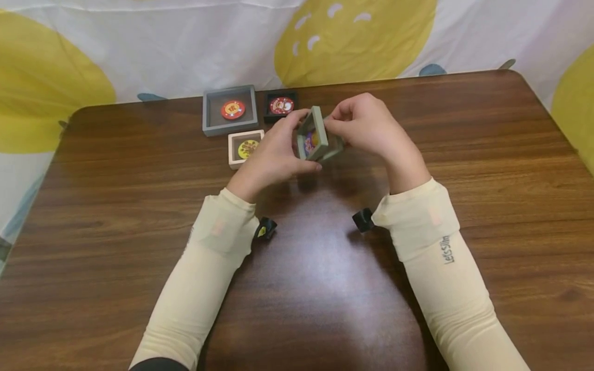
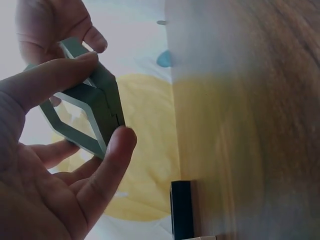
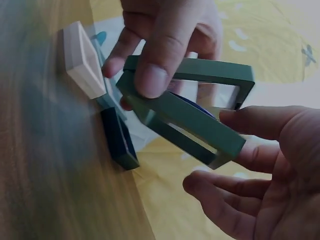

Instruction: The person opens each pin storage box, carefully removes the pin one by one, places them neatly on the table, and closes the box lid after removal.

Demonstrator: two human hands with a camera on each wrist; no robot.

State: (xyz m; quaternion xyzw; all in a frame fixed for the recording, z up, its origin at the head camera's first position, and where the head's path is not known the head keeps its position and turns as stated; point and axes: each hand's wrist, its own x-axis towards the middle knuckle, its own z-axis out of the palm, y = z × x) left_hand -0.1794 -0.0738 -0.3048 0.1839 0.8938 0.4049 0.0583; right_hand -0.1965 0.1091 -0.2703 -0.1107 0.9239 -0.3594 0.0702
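Note:
A small green floating-frame display case point(image 1: 320, 133) is held above the table, its two framed halves swung partly apart. My left hand point(image 1: 274, 157) grips it from the left; in the left wrist view the thumb and a finger point(image 2: 117, 150) press opposite edges of the case point(image 2: 102, 117). On the other side, my right hand point(image 1: 366, 126) pinches the edge of the case with curled fingers; the right wrist view has its fingertips point(image 3: 232, 117) at the end of the green frame point(image 3: 200, 117). A purple patterned disc point(image 1: 308, 144) shows inside the case, partly covered by the frame.
Behind the left hand lie a large grey display case point(image 1: 206, 116) with a red chip point(image 1: 233, 109), a black case point(image 1: 267, 111) with a red-and-white chip, and a cream case point(image 1: 233, 164) with a yellow disc. A patterned curtain point(image 1: 195, 46) hangs beyond the wooden table point(image 1: 116, 206).

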